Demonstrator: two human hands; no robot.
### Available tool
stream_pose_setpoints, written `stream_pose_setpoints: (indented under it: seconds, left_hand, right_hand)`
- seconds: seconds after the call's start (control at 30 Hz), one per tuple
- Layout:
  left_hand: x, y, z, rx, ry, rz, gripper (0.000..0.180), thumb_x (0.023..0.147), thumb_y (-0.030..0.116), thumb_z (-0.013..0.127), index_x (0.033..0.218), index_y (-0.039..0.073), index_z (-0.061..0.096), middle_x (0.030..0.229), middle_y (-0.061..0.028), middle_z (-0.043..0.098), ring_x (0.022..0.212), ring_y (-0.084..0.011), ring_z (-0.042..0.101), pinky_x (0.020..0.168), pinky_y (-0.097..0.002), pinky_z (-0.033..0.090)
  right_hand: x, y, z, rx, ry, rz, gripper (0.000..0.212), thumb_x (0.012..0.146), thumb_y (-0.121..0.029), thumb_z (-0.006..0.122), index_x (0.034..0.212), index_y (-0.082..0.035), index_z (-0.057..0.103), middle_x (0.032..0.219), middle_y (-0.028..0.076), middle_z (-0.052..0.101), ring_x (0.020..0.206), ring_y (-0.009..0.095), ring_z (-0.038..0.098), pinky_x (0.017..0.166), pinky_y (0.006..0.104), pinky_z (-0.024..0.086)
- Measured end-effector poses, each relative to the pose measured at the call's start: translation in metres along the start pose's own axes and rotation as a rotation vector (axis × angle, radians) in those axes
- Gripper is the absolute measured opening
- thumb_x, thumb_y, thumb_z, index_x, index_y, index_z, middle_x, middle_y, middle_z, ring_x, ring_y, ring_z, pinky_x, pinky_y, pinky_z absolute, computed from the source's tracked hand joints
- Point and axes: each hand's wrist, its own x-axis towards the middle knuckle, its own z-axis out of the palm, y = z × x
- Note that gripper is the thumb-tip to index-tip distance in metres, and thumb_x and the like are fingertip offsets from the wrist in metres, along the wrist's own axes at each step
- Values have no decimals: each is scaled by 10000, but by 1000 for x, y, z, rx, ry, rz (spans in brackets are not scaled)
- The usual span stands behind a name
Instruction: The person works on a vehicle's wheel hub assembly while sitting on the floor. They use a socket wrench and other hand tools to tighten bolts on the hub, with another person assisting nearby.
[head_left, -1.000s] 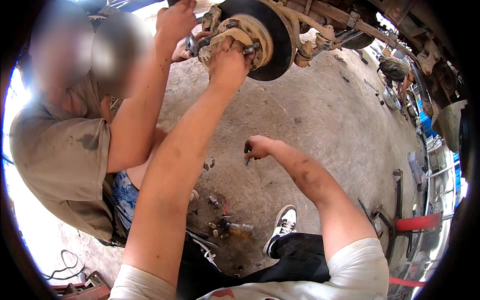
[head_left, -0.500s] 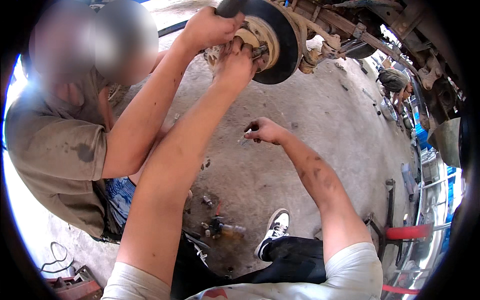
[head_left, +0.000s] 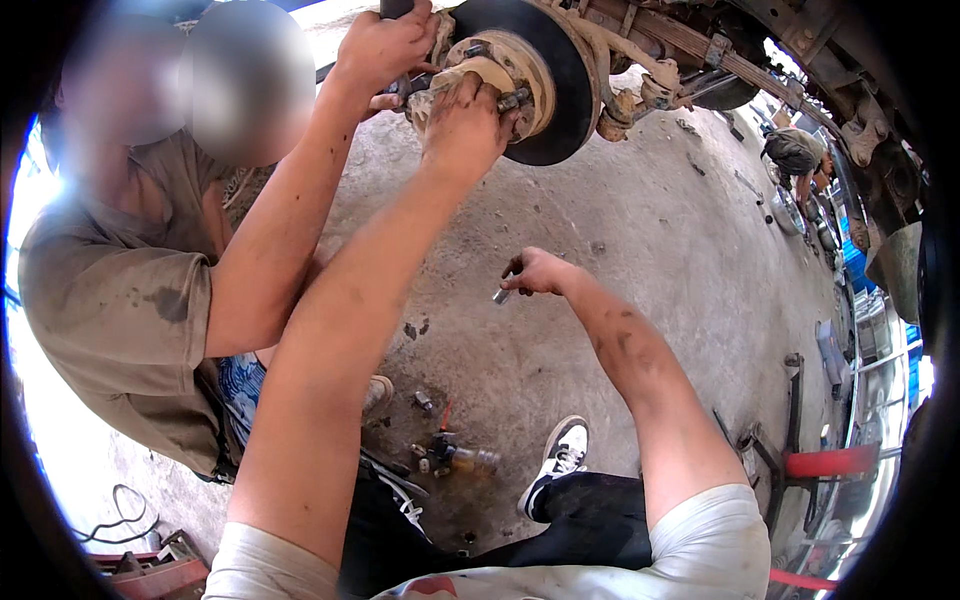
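Note:
My left hand [head_left: 463,130] reaches up to the rusty tan wheel hub [head_left: 535,80], its fingers curled over the hub's outer end beside the studs. Behind the hub sits a large dark brake disc [head_left: 570,100]. Lower down and to the right, my right hand [head_left: 537,272] pinches a small silver metal cylinder [head_left: 501,296] that points downward. It hangs over the concrete floor, apart from the hub. Left of the hub, a co-worker's hand [head_left: 385,48] grips a dark tool with a black handle [head_left: 396,8]; the co-worker's other hand is mostly hidden.
The co-worker [head_left: 120,260] crouches close on my left. Between us a small air tool [head_left: 440,455] and loose parts lie on the floor. Vehicle underbody parts [head_left: 700,60] hang at upper right. A red-and-black stand [head_left: 825,462] is at right; another person [head_left: 797,155] works farther back.
The co-worker's hand and dark tool have moved left, away from the hub, uncovering more of it. My right hand has shifted slightly right and down. My left hand stays on the hub.

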Motion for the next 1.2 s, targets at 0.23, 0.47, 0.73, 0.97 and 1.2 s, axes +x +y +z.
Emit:
stream_pose_setpoints:
  seconds: [0.23,0.47,0.73,0.97,1.2]
  left_hand:
    - [0,4,-3,82,-29,-2,461,843,288,671,1238,68,576,1267,-109,564,1167,-306,546,983,-462,403]
    - [-2,-4,-1,-2,5,-51,387,833,282,692,1157,84,615,1213,-145,565,1152,-325,547,976,-452,414]
    - [-83,49,-37,-535,463,-490,365,822,88,677,1167,18,582,955,-137,520,856,-269,506,766,-373,447]
    - [-151,46,15,-856,428,-962,213,832,79,645,1021,-2,590,826,-103,532,735,-211,511,698,-370,450]
    - [-148,51,23,-973,244,-1235,252,853,191,660,995,-13,617,816,-140,638,756,-280,618,735,-396,487]
  right_hand:
    - [6,11,5,-49,-43,0,372,831,-259,749,1080,12,690,679,69,650,596,147,604,553,313,478]
    - [-3,-15,1,41,6,-45,391,816,-230,758,1114,11,678,712,68,646,589,138,571,529,311,457]
    - [-31,-41,-42,678,314,-328,250,846,-132,714,1039,12,648,853,47,643,686,97,538,621,259,447]
    - [-102,-130,-88,1183,511,-746,344,946,-207,639,1215,-1,578,924,26,617,733,98,499,676,227,429]
    - [-116,-199,-99,120,1038,-819,383,857,-101,747,1171,34,575,948,79,672,794,110,608,692,244,492]
